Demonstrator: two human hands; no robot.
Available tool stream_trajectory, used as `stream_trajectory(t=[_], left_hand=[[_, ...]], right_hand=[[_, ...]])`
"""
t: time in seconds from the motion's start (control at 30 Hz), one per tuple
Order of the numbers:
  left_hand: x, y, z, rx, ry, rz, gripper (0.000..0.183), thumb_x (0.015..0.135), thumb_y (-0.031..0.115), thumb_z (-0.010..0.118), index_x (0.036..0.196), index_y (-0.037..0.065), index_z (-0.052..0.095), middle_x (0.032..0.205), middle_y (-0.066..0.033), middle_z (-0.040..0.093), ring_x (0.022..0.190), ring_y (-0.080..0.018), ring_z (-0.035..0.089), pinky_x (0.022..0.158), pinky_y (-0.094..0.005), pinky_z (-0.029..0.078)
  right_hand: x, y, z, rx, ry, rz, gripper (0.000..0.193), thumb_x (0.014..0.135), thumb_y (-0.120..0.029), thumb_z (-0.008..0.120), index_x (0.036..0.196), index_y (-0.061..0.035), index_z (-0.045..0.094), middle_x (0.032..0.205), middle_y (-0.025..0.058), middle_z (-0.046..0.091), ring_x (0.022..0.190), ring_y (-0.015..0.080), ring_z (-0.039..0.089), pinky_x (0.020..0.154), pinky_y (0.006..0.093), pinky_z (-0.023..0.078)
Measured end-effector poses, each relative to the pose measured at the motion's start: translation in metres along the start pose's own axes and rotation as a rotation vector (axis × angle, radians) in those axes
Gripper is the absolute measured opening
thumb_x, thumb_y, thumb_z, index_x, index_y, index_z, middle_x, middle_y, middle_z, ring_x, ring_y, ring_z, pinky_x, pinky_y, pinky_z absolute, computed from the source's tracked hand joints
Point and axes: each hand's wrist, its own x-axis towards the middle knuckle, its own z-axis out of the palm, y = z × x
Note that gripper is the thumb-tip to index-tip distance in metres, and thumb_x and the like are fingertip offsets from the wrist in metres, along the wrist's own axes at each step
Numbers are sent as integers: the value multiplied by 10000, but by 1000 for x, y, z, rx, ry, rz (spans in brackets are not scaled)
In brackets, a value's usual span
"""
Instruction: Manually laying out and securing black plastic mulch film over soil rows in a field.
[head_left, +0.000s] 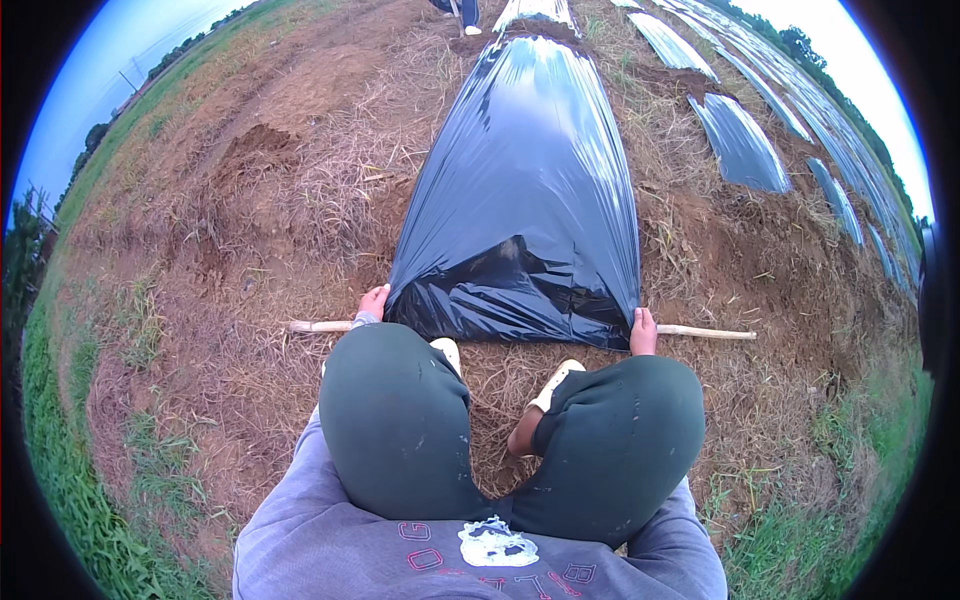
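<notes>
A long sheet of shiny black plastic film (530,150) stretches away from me over the ground, its near end bunched and creased. My left hand (374,301) is closed on the film's near left corner. At the near right corner my right hand (643,331) grips the edge, thumb on top. A pale wooden stick (705,332) lies crosswise along the near end; its two ends stick out past my hands, and its middle is hidden. Whether my fingers also hold the stick, I cannot tell.
I squat with my knees apart, pale yellow shoes (556,386) just short of the film. Other plastic-covered strips (740,143) run along the right. Dry straw and brown soil (290,190) surround the sheet. At the far end stands a person (462,14), partly cut off.
</notes>
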Motion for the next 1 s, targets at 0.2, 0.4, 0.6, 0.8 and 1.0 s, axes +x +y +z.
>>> stream_trajectory(t=[0.2,0.4,0.6,0.8,1.0], left_hand=[[0,1,0,48,12,-2,375,924,357,625,982,-9,677,847,12,648,823,-68,538,800,-251,446],[-6,11,2,6,23,2,374,922,354,630,985,-12,675,846,16,643,806,-72,536,792,-246,446],[-8,16,3,1,21,-6,387,925,357,624,1006,-18,673,858,15,648,813,-73,544,795,-247,449],[-7,13,3,-19,14,-12,388,928,360,620,1006,-16,674,860,13,648,811,-72,544,794,-249,450],[0,6,2,37,9,-23,403,928,370,613,1029,-16,666,869,5,655,821,-77,548,803,-254,451]], right_hand=[[-2,-6,-1,40,18,-29,301,1008,-258,438,907,9,535,766,197,546,699,304,510,693,381,426],[-3,-10,-3,21,9,-24,297,1008,-262,438,911,3,531,766,198,542,702,308,509,694,387,424],[2,0,-1,41,2,-18,291,1006,-258,438,934,11,525,801,244,551,729,391,507,695,408,428],[3,5,1,55,-3,-30,290,1006,-261,441,935,8,524,797,248,545,721,397,500,687,420,422],[1,1,0,47,2,-31,292,1007,-261,440,935,9,524,780,240,543,704,380,493,684,414,421]])
